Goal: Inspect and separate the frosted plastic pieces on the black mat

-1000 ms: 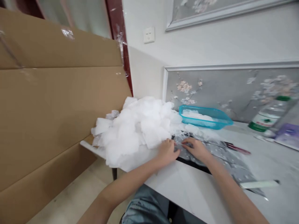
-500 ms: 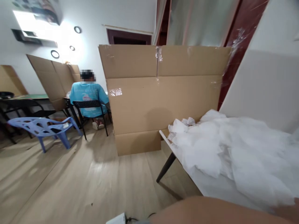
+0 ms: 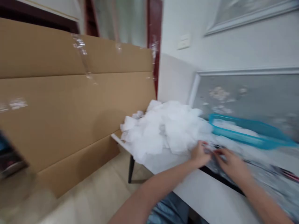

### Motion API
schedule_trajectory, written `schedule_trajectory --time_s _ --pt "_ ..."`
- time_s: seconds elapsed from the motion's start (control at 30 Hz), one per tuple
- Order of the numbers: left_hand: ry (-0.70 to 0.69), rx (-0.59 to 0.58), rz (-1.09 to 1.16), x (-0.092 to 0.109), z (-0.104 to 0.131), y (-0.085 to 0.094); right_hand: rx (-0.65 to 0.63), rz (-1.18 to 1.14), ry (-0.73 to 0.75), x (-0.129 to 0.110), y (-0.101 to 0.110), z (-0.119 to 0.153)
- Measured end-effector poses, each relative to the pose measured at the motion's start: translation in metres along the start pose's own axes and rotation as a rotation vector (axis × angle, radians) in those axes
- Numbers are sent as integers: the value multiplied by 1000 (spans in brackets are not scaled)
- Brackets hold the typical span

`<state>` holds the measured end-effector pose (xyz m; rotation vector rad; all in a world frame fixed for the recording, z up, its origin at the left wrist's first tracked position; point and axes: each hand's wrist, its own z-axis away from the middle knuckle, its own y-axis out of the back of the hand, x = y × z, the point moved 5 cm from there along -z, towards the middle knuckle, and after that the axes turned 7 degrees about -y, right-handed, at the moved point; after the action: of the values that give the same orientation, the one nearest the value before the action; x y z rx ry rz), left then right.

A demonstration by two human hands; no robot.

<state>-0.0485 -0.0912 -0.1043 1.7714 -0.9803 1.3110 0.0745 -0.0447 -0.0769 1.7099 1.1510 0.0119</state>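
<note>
My left hand [image 3: 201, 154] is closed at the table's front part, its fingertips pinching something small that is blurred. Close beside it on the right, my right hand [image 3: 231, 163] has its thumb and fingers bent together at the same spot. A small dark and shiny bit shows between the two hands, too smeared to name. Just beyond them spreads a heap of thin white bags or sheets [image 3: 173, 127]. Under and right of my right hand lie clear plastic packets [image 3: 268, 186] with dark items, blurred by motion.
A blue plastic basket [image 3: 235, 137] with white pieces inside stands behind my hands. The white table [image 3: 203, 189] reaches toward my lap. A tall cardboard sheet [image 3: 58, 109] screens the left side. Framed pictures [image 3: 247, 93] are at the wall.
The view has swung to the right, so the seated person in a blue shirt and the blue chair are out of sight. Both hands, the basket and the packets now show.
</note>
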Motion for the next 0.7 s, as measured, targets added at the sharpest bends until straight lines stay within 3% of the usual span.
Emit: schedule_trajectory --time_s 0.27,0.43,0.57,0.7 --pt "-38 -153 -88 17 -20 -5 -71 138 -135 -10 13 -18" --pt "-34 -178 -69 24 -22 -14 19 127 -286 -3 33 -23" --pt "-6 -125 -69 26 -24 -9 157 67 -473 20 50 -30" --pt "43 -97 -90 27 -26 -6 310 46 -733 62 72 -29"
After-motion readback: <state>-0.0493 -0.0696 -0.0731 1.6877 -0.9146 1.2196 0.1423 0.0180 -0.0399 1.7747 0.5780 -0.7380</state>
